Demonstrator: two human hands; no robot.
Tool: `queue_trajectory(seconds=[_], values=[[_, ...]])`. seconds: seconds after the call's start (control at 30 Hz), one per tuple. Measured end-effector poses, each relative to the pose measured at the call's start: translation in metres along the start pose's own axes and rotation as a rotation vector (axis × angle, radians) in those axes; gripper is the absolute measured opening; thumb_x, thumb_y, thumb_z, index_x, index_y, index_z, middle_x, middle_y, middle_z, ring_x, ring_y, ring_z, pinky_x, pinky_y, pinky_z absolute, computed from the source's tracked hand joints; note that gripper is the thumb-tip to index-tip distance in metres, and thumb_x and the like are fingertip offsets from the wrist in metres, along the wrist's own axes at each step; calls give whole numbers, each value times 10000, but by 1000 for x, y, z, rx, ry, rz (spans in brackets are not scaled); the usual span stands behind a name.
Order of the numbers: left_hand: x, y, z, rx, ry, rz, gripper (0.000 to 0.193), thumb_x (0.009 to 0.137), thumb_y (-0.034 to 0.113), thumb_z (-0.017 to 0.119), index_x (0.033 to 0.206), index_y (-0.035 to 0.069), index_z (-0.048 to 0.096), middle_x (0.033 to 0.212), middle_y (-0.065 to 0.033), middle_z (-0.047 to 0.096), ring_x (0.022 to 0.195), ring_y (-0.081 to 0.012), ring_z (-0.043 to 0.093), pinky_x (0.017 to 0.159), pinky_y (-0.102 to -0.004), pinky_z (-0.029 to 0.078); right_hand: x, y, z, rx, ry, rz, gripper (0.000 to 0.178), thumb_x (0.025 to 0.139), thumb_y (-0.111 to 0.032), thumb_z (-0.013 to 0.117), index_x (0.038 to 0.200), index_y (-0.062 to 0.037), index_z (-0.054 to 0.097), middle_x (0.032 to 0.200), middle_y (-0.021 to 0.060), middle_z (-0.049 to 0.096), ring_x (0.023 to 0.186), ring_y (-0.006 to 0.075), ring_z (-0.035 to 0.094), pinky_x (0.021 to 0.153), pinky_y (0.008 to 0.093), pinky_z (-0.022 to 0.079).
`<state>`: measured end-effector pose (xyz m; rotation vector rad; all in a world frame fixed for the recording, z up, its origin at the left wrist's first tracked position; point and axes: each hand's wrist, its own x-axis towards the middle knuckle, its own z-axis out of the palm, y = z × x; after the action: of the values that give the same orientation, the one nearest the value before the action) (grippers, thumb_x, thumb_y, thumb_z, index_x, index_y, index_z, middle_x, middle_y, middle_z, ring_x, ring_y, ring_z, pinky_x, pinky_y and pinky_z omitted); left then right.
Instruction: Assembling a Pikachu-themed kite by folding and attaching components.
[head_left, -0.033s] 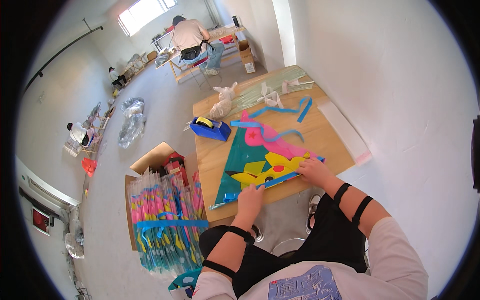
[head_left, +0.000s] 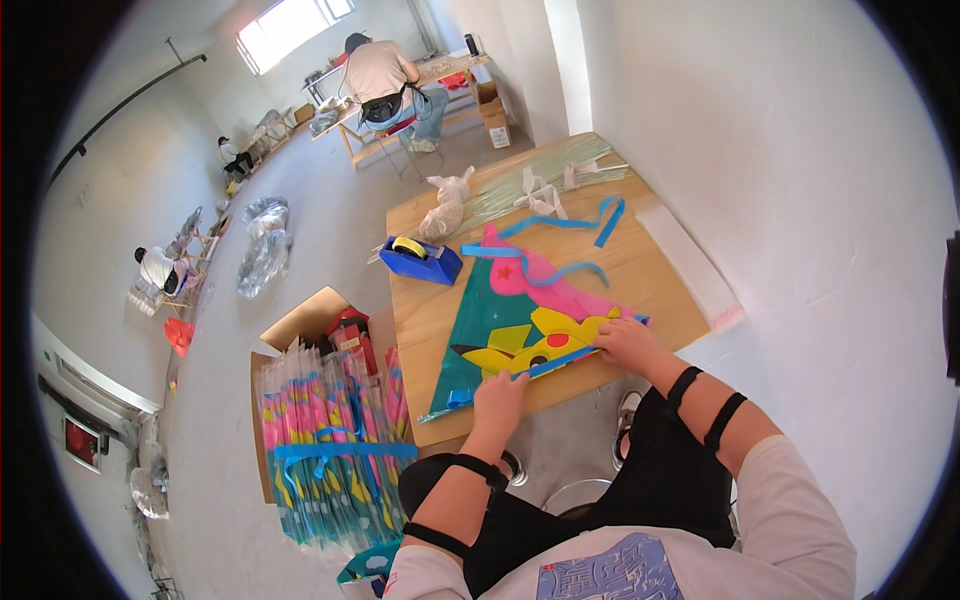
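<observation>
A folded kite (head_left: 470,330) lies flat on the wooden table (head_left: 640,260). Its sheet is teal and pink, with a yellow cartoon figure and a blue strip along the near edge. My left hand (head_left: 500,400) has its fingers closed on that edge, towards the left corner. Farther right along the same edge, my right hand (head_left: 630,345) grips the kite beside the yellow figure. Blue ribbon tails (head_left: 565,270) trail from the kite across the table top. What lies under my fingers is hidden.
A blue tape dispenser (head_left: 420,262) and a knotted plastic bag (head_left: 445,205) sit at the table's left. Thin clear rods (head_left: 510,190) lie along the far edge. An open carton (head_left: 300,312) with bundled, bagged kites (head_left: 325,440) stands left. A seated person (head_left: 380,80) works farther off.
</observation>
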<state>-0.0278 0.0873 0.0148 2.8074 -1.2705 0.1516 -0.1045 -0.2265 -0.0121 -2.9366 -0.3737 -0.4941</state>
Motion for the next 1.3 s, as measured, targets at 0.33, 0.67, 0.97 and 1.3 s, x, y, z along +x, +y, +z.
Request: queue_trajectory(seconds=[0.33, 0.67, 0.97, 1.3], values=[[34, -46, -3, -276, -73, -32, 193, 998, 235, 647, 1135, 107, 690, 1018, -106, 731, 997, -331, 713, 860, -472, 539, 49, 19, -14, 308, -374, 180, 206, 968, -248, 662, 1119, -121, 720, 1049, 132, 756, 1039, 347, 712, 908, 495, 540], [35, -68, 17, -232, 136, -46, 192, 950, 212, 727, 1089, 95, 666, 1017, -102, 666, 1008, -342, 640, 863, -470, 503, 53, 26, 0, 230, -310, 125, 148, 1025, -208, 587, 1086, -106, 675, 1100, 115, 691, 1127, 325, 650, 960, 464, 497], [29, -80, 35, -238, 335, -76, 169, 916, 223, 762, 998, 119, 657, 989, -61, 595, 981, -296, 590, 849, -432, 457, 56, 30, 9, 342, -247, 192, 103, 1002, -181, 629, 1077, -115, 655, 1140, 77, 654, 1168, 303, 615, 981, 459, 464], [28, -82, 43, -409, 407, -155, 176, 900, 209, 790, 970, 117, 658, 990, -58, 599, 985, -308, 575, 859, -441, 438, 51, 21, 12, 337, -75, 227, 144, 915, -143, 719, 1040, -124, 651, 1070, 66, 656, 1097, 313, 615, 967, 462, 460]])
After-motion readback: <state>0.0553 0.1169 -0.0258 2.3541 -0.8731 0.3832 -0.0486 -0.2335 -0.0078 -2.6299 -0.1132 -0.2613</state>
